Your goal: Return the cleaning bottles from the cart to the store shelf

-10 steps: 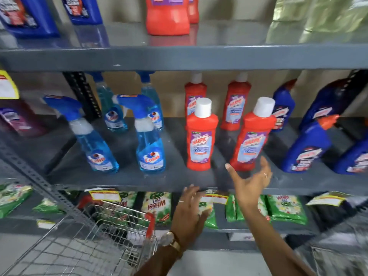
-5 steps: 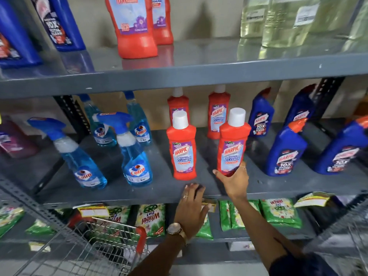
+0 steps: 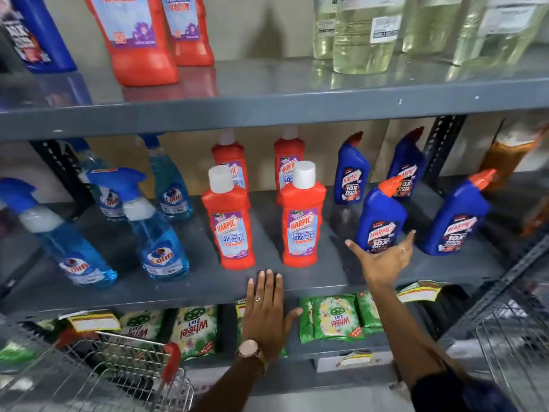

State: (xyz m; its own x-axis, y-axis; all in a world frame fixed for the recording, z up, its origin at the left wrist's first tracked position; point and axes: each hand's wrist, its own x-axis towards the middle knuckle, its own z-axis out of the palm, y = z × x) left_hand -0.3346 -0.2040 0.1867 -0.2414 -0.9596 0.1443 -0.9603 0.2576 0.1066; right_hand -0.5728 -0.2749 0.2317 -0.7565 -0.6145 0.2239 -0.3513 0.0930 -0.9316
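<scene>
On the grey middle shelf (image 3: pixel 326 281) stand two front red Harpic bathroom cleaner bottles, the left one (image 3: pixel 230 230) and the right one (image 3: pixel 301 224), both upright, with two more red ones behind. My right hand (image 3: pixel 383 257) is open, palm up, just right of the right red bottle and in front of a blue Harpic bottle (image 3: pixel 380 221), touching neither that I can see. My left hand (image 3: pixel 266 307) lies flat, fingers spread, on the shelf's front edge below the red bottles. The wire cart (image 3: pixel 113 373) with red handle ends is at the lower left; no bottles show inside it.
Blue Colin spray bottles (image 3: pixel 154 233) fill the shelf's left part, more blue Harpic bottles (image 3: pixel 457 221) the right. The top shelf (image 3: pixel 267 108) holds large red bottles and clear liquid bottles. Green Wheel detergent packets (image 3: pixel 332 316) lie on the lower shelf. A second wire basket (image 3: pixel 511 352) is at the right.
My right hand gripped the right red bottle half a second ago, stood it upright and has let go, moving right and opening. My left hand has slid up onto the shelf edge.
</scene>
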